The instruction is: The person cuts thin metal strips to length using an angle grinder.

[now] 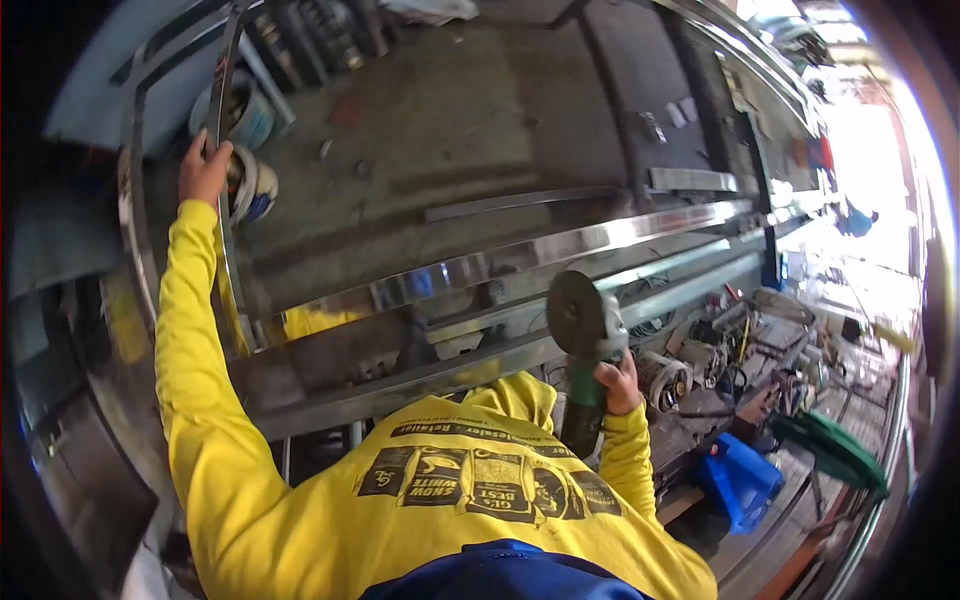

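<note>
Yellow long-sleeved shirt [460, 500] on the wearer, dark printed panels across the chest, navy fabric [500, 572] at the bottom edge. Both arms out, hands well apart.

Right hand [620, 384]: closed around a green-bodied angle grinder [583, 392], held in front of the torso, disc end up. Disc [574, 312] is dark, round, broad face mostly toward the camera. It overlaps the metal rails in view (can't tell from this angle if it's touching any). Can't tell if it's spinning either.

Left hand [205, 172]: arm stretched far forward, hand wrapped on a shiny side tube [220, 80], thumb lying across it. Grip force: can't tell.

Side tube runs down to a corner with a long polished rail [550, 248], which crosses the view and picks up yellow reflections near that corner. More metal lengths run roughly parallel to it, closer to the body.

Beyond the rail: grey floor [430, 135], a short flat bar [692, 180] lying to the right, a white bucket [255, 188] just beside the left hand, a larger pail [248, 118] behind it.

Right side is cluttered: a white tub [664, 382] near the right hand, mixed tools and parts past it, blue plastic piece [740, 482], long green piece [830, 450]. Far right is blown out by daylight.
</note>
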`<state>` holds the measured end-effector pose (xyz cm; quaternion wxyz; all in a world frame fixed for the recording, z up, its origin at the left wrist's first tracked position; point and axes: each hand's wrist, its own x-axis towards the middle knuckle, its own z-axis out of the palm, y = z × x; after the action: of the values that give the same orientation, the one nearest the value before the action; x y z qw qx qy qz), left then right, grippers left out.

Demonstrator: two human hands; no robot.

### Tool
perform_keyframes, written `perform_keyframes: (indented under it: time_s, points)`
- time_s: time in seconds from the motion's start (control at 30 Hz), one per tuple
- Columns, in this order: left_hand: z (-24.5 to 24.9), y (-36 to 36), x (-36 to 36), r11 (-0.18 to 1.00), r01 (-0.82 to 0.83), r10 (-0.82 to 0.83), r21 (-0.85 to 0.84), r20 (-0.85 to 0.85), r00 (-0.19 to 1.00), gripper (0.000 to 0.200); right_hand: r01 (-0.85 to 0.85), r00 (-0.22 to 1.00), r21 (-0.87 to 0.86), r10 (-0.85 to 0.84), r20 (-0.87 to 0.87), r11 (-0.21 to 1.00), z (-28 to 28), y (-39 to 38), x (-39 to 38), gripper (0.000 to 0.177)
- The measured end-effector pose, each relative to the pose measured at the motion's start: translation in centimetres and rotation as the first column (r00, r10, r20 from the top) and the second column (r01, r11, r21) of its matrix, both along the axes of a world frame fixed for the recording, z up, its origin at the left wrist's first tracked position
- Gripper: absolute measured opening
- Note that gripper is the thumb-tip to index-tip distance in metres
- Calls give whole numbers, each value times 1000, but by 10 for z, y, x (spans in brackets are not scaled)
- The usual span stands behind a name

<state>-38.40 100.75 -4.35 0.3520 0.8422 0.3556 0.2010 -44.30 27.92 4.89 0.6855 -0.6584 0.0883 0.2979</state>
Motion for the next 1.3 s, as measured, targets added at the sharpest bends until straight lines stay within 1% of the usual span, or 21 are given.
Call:
perform_keyframes:
  time_s: [0.03,0.07,0.1,0.13,0.17,0.2,0.23,0.27,0.33,0.43,0.53,0.6,0.67,0.77,0.9,1.0,1.13,1.2,1.23,1.27,1.3]
  points:
    - [16,-20,8,989,92,-94,-112,-11,996,58,-13,1000,-8,13,-24,1000,9,0,5,84]
    - [28,-47,13,988,155,-154,-23,38,987,54,-26,1000,35,26,-2,999,13,0,6,86]
    - [19,-63,16,971,239,-240,24,169,956,54,-14,1000,57,14,3,998,17,-3,5,89]
    - [25,-81,18,969,243,-244,40,29,969,52,-20,1000,47,19,14,999,15,-11,4,94]
    - [34,-106,17,949,305,-294,-78,132,947,54,-7,999,95,4,34,995,14,-16,6,100]
    - [42,-127,21,940,336,-341,57,145,929,58,-25,999,123,20,47,992,20,-26,16,103]
    - [64,-152,17,903,385,-393,190,1,920,61,-7,999,157,2,35,988,18,-41,22,102]
    - [68,-173,18,874,444,-441,199,-58,895,64,12,1000,190,-16,22,982,16,-56,27,102]
    - [97,-251,16,822,565,-560,69,-80,824,67,34,999,241,-35,-2,970,11,-94,38,100]
    - [90,-352,26,700,713,-709,-36,-155,688,54,93,992,244,-112,65,965,-7,-171,55,93]
    - [90,-476,54,536,837,-835,-106,-211,508,46,148,988,324,-151,-17,935,-27,-266,63,86]
    - [66,-538,84,394,919,-894,9,-231,385,46,239,967,307,-253,5,921,-33,-314,63,75]
    - [55,-594,113,291,957,-926,7,-249,283,45,339,936,285,-353,-1,897,-22,-344,60,76]
    - [22,-660,154,204,979,-945,15,-257,200,43,403,906,365,-422,-31,839,-9,-380,55,74]
    - [19,-720,187,176,959,-886,222,-388,253,41,515,836,472,-541,-91,716,4,-401,41,73]
    - [12,-730,201,136,968,-894,212,-395,213,42,592,772,500,-622,-128,632,-1,-408,27,72]
    - [19,-744,201,176,946,-905,273,-333,265,50,591,739,524,-672,-49,613,20,-418,42,70]
    - [54,-788,191,218,966,-951,139,-194,242,67,549,761,515,-649,19,659,40,-427,66,70]
    - [71,-818,187,158,985,-987,76,-18,160,71,521,770,541,-637,34,660,42,-436,81,71]
    - [80,-853,181,32,988,-969,-152,237,67,72,483,785,575,-618,50,661,43,-445,103,71]
    - [87,-889,174,-173,883,-936,-436,351,-11,73,446,799,604,-598,64,660,43,-454,127,72]
